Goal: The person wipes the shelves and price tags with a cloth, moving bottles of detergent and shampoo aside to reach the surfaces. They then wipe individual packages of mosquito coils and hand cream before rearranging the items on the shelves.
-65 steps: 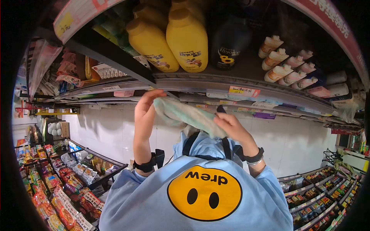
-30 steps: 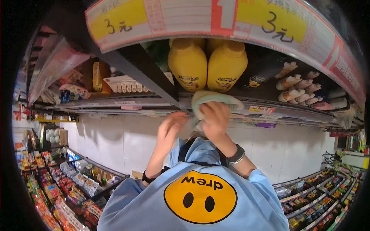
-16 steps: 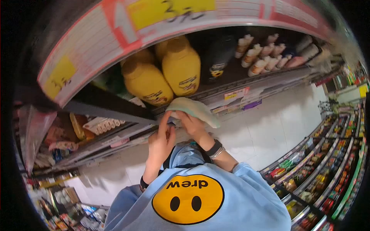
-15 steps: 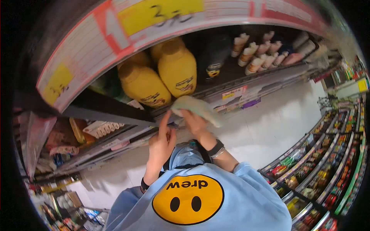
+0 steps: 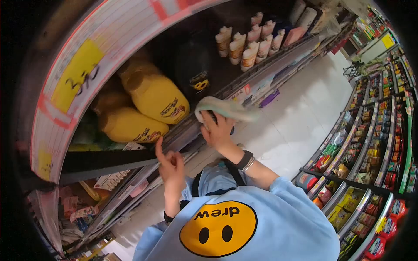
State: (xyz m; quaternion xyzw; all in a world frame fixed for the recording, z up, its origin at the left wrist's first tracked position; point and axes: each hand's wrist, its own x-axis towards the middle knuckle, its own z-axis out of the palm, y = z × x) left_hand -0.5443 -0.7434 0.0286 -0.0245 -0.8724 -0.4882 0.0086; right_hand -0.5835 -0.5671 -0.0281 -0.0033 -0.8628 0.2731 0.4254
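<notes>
My right hand (image 5: 217, 130) grips a pale, white-and-greenish cloth (image 5: 224, 108) at the front edge of the shelf (image 5: 196, 126). The cloth's loose end is blurred and trails to the right. My left hand (image 5: 171, 167) holds nothing; its index finger points up while the other fingers are partly curled. That fingertip is at the base of a yellow bottle (image 5: 133, 126), and I cannot tell whether it touches. A second yellow bottle (image 5: 159, 100) leans beside the first, with others behind in shadow. Right of them is a dark bottle (image 5: 193, 71) with a yellow label.
Several small white-capped tubes (image 5: 250, 54) stand farther right on the shelf. A price strip (image 5: 78, 78) curves close overhead. Lower left, another shelf holds packaged goods (image 5: 82, 211). Racks of colourful packages (image 5: 370, 143) line the right, beyond the pale tiled floor (image 5: 296, 117).
The view has turned, so the bottles and tubes appear farther left. My hands have drawn apart; the cloth stays in my right hand, and my left index fingertip is now by the yellow bottle.
</notes>
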